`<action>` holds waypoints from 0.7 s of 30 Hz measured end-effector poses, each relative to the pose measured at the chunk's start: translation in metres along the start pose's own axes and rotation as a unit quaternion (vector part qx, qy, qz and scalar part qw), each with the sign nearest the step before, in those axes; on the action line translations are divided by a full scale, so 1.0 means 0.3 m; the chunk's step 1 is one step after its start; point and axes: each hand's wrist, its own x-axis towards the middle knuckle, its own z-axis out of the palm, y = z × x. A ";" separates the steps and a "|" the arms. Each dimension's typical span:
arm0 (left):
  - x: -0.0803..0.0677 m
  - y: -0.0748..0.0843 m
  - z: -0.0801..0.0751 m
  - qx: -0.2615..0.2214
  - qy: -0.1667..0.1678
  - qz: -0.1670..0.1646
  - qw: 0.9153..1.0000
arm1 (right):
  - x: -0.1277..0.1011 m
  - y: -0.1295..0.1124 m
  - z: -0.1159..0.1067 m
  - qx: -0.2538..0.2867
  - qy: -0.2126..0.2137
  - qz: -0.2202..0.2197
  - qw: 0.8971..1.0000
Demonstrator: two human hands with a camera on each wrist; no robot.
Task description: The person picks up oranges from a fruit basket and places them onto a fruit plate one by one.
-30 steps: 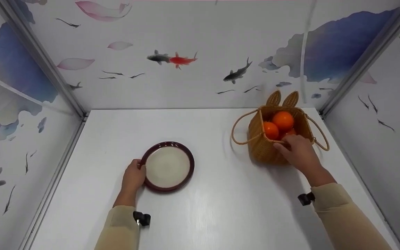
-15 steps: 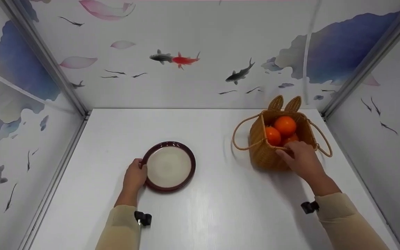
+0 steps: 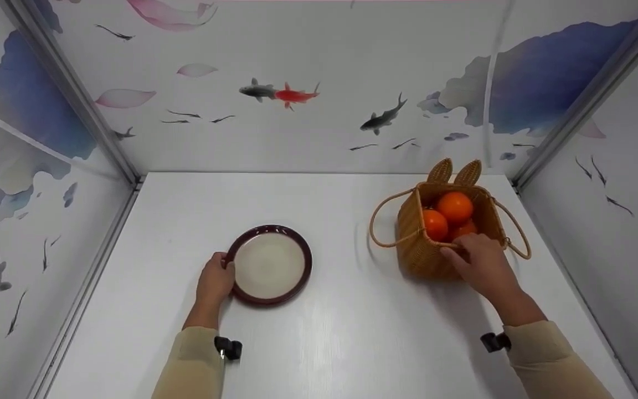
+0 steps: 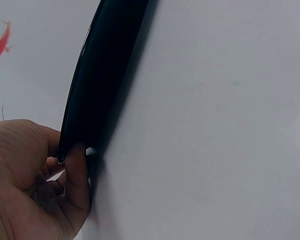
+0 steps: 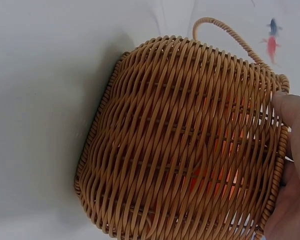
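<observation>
A round plate [image 3: 269,266] with a cream middle and dark maroon rim lies on the white table. My left hand [image 3: 215,281] pinches its left rim between thumb and fingers; the left wrist view shows the plate's dark underside [image 4: 102,70] and fingers beneath the edge. To the right stands a woven wicker basket [image 3: 424,263] with two ear shapes at its back and a loop handle on each side. My right hand [image 3: 484,265] grips its front rim, thumb outside and fingers over the edge. Several orange fruits [image 3: 455,207] lie inside, partly hidden by the hand and rim.
The white table [image 3: 341,332] is enclosed by a back wall [image 3: 319,50] and two side walls printed with fish and petals. Metal posts stand at the corners. The basket is near the table's right side.
My right hand has drawn the basket a little nearer along the table, away from the back wall. The left hand and the plate have stayed in place.
</observation>
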 end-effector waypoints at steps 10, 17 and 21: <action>-0.002 0.005 0.004 0.010 0.004 0.005 1.000 | -0.035 -0.011 0.012 0.003 0.019 -0.012 1.000; 0.002 0.006 0.005 0.017 0.007 -0.002 1.000 | -0.057 -0.025 0.018 0.000 0.020 -0.019 1.000; -0.001 0.007 0.004 0.011 0.006 -0.001 1.000 | -0.065 -0.032 0.026 0.005 0.035 -0.030 0.999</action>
